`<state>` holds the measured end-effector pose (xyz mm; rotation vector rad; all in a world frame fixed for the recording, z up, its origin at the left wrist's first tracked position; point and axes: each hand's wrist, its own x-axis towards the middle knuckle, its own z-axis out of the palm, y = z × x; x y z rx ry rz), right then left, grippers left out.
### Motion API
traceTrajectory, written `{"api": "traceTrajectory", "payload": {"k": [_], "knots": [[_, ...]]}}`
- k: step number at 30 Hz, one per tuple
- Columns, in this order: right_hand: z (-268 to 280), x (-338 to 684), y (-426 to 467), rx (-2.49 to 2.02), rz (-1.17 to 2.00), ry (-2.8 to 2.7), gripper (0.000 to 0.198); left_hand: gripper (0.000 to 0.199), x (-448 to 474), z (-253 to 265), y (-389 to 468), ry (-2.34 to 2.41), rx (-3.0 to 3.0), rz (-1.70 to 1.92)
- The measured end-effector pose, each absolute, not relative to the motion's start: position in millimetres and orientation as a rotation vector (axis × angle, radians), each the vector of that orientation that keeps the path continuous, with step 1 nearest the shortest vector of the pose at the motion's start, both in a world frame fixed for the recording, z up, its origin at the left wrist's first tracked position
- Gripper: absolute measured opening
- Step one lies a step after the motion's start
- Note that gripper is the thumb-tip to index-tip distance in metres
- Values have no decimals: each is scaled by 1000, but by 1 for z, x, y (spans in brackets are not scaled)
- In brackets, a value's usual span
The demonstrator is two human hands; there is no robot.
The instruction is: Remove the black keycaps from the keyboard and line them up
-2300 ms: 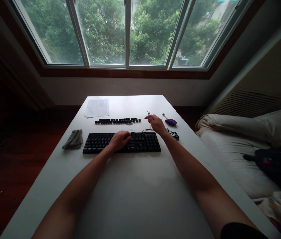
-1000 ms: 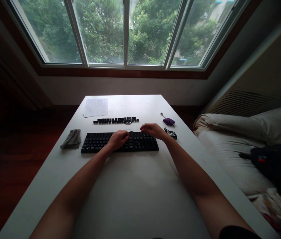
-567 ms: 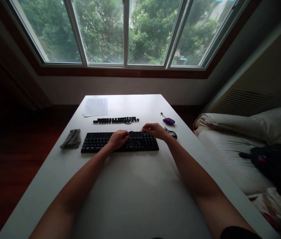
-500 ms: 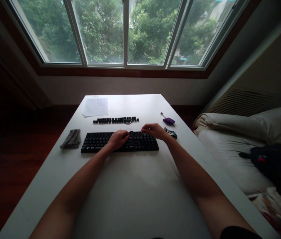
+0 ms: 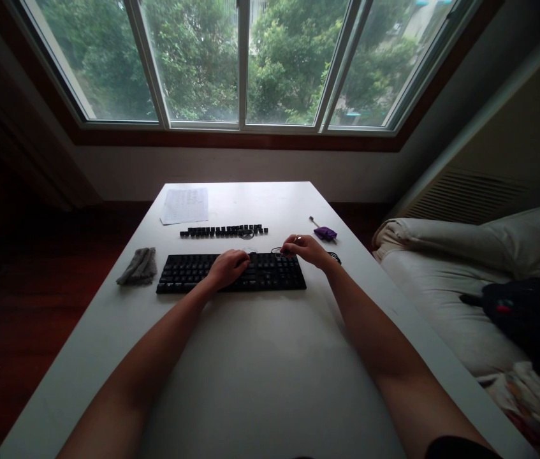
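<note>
A black keyboard (image 5: 188,273) lies across the white table. My left hand (image 5: 227,266) rests on its middle, with fingers closed and curled over the far edge and the thumb towards the right. Above the right part of the keyboard, my right hand (image 5: 304,248) is closed in a pinch. A thin dark loop, perhaps wire, shows by its fingertips, but what it holds is too small to make out. Beyond the keyboard stands a row of loose black keycaps (image 5: 224,231). Some keys under both hands are hidden.
A grey cloth (image 5: 138,266) lies left of the keyboard. Printed paper (image 5: 185,205) is at the far left of the white table (image 5: 245,370). At right are a purple-headed brush-like item (image 5: 325,234) and a coiled black cable (image 5: 335,257). A bed (image 5: 442,299) stands alongside.
My right hand has shifted slightly right over the keyboard, its fingers still pinched, and now covers more of the cable. My left hand stays in the same place.
</note>
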<state>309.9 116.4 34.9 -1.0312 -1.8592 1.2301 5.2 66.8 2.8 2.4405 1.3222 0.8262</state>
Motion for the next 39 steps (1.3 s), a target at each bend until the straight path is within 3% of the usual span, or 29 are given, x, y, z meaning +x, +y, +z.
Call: {"api": "traceTrajectory", "payload": {"k": [11,39], "knots": [[27,313,114,-970,1307,-1561,38,16,6,3,66,1311,2421,839],[30,235,73,-866,1154,-1701,32,21,5,4,66,1220,2385,882]]}}
